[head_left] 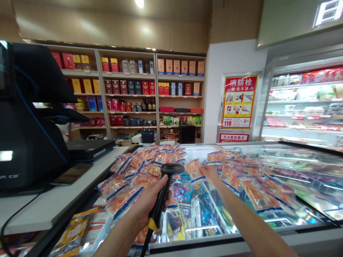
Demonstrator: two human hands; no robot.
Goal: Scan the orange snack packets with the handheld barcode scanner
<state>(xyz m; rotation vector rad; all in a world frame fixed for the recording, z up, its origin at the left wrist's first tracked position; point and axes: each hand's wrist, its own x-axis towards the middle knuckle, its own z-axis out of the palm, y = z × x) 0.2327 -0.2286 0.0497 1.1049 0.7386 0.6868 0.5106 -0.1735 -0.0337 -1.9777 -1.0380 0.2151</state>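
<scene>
My left hand (150,200) is wrapped round the black and yellow handle of a barcode scanner (161,200). The scanner's head points away from me, and its cable runs down toward the bottom edge. Ahead and to the right, my right hand (210,173) grips the edge of a clear packet of orange-brown snack food (194,170). Similar packets with blue edges lie heaped on the glass lid to the left (143,159) and spread out on the right (254,191). The held packet is between these two groups, just right of the scanner head.
Beneath the packets is a glass-topped chest freezer (214,238) with colourful packages inside. At left, a white counter (34,214) bears a black checkout terminal (29,125) and a phone (71,174). A yellow packet (75,230) lies near front left. Shelves of boxes (155,94) stand behind.
</scene>
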